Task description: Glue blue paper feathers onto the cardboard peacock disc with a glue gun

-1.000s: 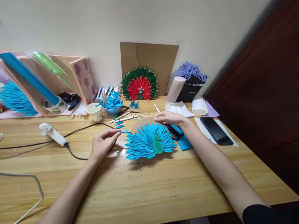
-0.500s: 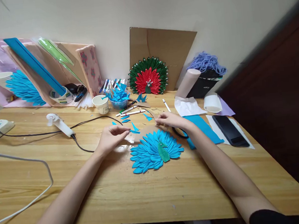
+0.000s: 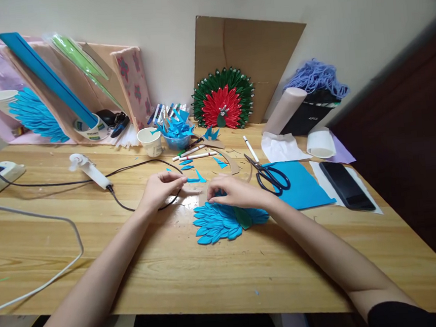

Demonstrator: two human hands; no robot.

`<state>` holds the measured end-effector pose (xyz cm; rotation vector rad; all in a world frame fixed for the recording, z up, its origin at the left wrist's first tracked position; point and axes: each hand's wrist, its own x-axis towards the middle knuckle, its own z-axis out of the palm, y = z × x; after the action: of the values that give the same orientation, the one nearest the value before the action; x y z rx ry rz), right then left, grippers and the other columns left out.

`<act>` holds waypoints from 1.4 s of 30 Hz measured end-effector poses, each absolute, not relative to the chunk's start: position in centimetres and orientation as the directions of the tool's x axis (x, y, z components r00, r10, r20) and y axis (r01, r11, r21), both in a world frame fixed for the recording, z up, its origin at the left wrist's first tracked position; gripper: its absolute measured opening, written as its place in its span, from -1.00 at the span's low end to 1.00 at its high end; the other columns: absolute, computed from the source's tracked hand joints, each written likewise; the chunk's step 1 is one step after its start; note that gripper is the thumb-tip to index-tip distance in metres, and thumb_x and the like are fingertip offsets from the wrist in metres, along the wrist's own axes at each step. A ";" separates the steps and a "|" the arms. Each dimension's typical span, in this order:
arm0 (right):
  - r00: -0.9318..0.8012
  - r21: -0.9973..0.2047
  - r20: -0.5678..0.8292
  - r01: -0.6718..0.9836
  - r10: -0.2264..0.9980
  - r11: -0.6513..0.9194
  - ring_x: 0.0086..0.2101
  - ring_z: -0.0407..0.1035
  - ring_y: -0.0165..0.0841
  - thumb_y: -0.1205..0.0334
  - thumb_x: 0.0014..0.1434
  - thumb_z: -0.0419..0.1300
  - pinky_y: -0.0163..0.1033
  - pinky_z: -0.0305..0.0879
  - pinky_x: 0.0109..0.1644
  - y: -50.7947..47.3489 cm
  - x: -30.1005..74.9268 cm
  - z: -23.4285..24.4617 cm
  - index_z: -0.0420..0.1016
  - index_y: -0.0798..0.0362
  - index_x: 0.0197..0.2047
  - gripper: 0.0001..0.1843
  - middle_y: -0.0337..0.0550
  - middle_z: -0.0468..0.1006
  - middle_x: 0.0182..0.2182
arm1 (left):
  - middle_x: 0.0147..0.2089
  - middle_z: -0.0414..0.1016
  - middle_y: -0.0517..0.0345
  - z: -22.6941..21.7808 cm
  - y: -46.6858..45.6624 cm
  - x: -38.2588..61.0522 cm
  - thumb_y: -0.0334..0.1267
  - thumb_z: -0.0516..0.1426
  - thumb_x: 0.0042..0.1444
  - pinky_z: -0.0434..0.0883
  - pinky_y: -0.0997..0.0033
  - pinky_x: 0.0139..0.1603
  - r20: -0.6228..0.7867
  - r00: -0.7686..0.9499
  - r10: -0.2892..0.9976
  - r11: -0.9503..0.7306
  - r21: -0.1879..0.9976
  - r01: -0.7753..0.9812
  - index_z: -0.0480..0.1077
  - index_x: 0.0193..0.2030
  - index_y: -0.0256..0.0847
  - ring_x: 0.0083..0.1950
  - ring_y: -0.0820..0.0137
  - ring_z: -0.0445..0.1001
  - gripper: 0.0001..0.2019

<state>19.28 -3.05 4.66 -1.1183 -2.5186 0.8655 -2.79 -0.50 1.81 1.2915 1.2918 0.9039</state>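
A blue felt peacock (image 3: pixel 217 223) with layered feather pieces and a green body (image 3: pixel 243 217) lies on the table in front of me. My right hand (image 3: pixel 230 190) is over its upper edge and hides part of the feathers. Its fingers are pinched together, and whatever they grip is hidden. To the left, my left hand (image 3: pixel 161 191) pinches a small blue felt piece (image 3: pixel 192 180) between thumb and fingers. Black-handled scissors (image 3: pixel 273 179) lie on a blue felt sheet (image 3: pixel 306 184) to the right of my right hand.
A glue gun (image 3: pixel 91 172) with a black cord lies at left. Behind stand a paper cup (image 3: pixel 149 143), a bowl of blue scraps (image 3: pixel 178 140) and a red-green peacock (image 3: pixel 223 102) against cardboard (image 3: pixel 257 53). Markers (image 3: pixel 197 156) lie mid-table; a phone (image 3: pixel 345 185) is at right.
My right hand has moved left and down over the peacock's feathers, uncovering the scissors. My left hand still pinches the blue piece. The view has shifted slightly.
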 end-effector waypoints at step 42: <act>-0.681 -0.900 -0.160 0.398 0.715 0.178 -0.40 0.30 -0.44 0.19 0.07 0.18 -0.34 0.21 -0.33 -1.3 20.1 2.4 0.36 0.13 -0.35 -0.83 -0.17 0.48 -0.42 | -0.41 0.48 0.08 0.7 -1.8 -1.5 -0.11 0.16 -0.04 0.20 0.53 -0.52 -0.117 0.445 0.888 -0.073 0.919 0.387 0.44 -0.14 -0.34 -0.47 0.47 0.35 -0.62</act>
<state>20.05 -1.29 2.37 -1.0619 -2.1607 1.5027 -1.53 -1.78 0.72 1.6645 1.1205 0.6067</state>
